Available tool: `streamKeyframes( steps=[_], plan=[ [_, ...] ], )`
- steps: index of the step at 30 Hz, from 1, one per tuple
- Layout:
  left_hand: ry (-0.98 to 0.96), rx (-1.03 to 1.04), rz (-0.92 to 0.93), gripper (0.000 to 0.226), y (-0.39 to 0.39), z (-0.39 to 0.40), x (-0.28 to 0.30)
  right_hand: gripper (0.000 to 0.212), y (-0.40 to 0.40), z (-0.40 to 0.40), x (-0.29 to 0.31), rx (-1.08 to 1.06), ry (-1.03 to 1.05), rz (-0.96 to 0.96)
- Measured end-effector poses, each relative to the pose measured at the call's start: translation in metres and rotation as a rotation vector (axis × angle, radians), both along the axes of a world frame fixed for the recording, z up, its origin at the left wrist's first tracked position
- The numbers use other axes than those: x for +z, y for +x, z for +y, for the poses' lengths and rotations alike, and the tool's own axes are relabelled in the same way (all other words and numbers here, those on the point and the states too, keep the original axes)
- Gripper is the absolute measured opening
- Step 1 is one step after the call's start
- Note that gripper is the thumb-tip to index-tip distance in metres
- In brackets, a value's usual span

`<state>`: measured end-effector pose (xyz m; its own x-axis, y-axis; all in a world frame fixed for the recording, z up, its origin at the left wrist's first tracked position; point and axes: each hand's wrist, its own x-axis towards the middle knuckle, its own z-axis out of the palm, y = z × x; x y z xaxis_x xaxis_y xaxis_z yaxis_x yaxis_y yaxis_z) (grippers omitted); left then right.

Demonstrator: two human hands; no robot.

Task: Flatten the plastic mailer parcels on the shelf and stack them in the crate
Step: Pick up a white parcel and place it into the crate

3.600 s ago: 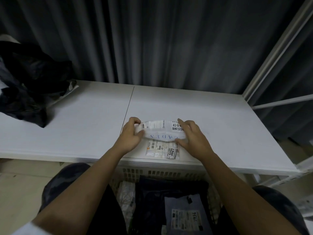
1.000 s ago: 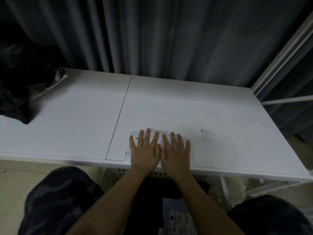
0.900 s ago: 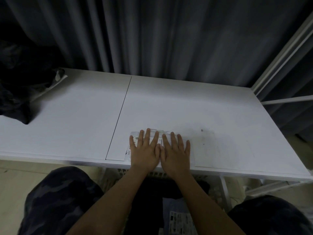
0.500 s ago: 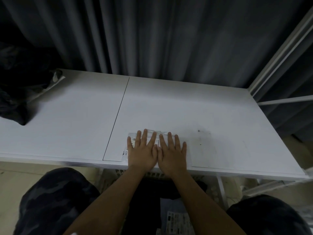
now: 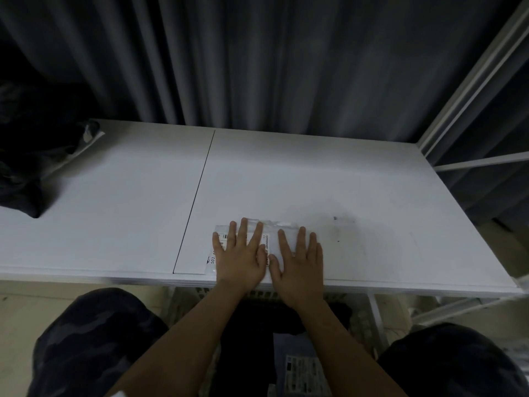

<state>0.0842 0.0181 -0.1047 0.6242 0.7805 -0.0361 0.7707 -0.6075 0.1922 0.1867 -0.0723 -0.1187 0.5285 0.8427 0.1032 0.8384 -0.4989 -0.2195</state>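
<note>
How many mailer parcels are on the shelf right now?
1 white mailer, flat at the shelf front edge under both hands. The dark heap at far left may hide more.

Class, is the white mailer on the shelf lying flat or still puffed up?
Flat: the white mailer lies spread on the shelf, left hand and right hand pressing it with straight fingers.

Left hand point(image 5: 240, 257) and right hand point(image 5: 301, 260) palms down, side by side, fingers point(image 5: 243, 229) straight and spread

A dim storage or parcel-sorting room: a white metal-framed shelf point(image 5: 286, 173) stands against dark grey curtains point(image 5: 257, 58), a slatted crate point(image 5: 266, 295) holding labelled parcels sits below its front edge, and dark bags point(image 5: 25, 156) are heaped at its left end.
</note>
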Motion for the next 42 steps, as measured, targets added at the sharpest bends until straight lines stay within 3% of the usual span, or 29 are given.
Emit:
streamKeyframes(
  steps=[5,9,13,18,21,25,28,30,33,37,42],
  plan=[
    [-0.014,-0.002,0.010,0.079,0.001,0.001,0.000,0.064,0.003,0.001,-0.003,0.014,-0.057,0.019],
    [-0.047,-0.002,0.033,0.077,0.002,0.002,0.002,0.080,0.008,0.002,0.013,0.062,-0.170,0.086],
    [-0.121,-0.023,0.057,0.059,0.001,0.006,0.010,0.073,0.037,0.012,0.048,0.061,-0.253,0.244],
    [-0.154,-0.077,0.096,0.069,-0.003,0.011,0.015,0.061,0.055,0.015,0.078,0.060,-0.302,0.353],
    [-0.148,-0.002,0.033,0.108,-0.008,0.005,0.017,0.041,0.053,0.015,0.088,0.090,-0.228,0.328],
    [-0.023,0.177,-0.328,0.082,-0.021,-0.001,0.035,0.015,0.053,0.009,0.108,0.085,0.001,0.486],
    [0.003,0.277,-0.511,0.069,-0.031,0.003,0.050,0.009,0.056,-0.011,0.111,-0.133,0.343,0.758],
    [-0.107,0.256,-0.451,0.066,-0.034,0.005,0.051,0.015,0.058,-0.028,0.104,-0.317,0.526,0.907],
    [-0.229,0.065,-0.186,0.064,-0.029,0.005,0.046,0.020,0.055,-0.050,0.084,-0.519,0.558,0.954],
    [-0.127,-0.143,0.069,0.053,-0.018,-0.008,0.036,0.030,0.050,-0.071,0.063,-0.624,0.600,1.014],
    [0.125,-0.053,0.294,0.056,-0.014,-0.024,0.043,0.020,0.050,-0.079,0.065,-0.583,0.646,1.015]
  ],
)
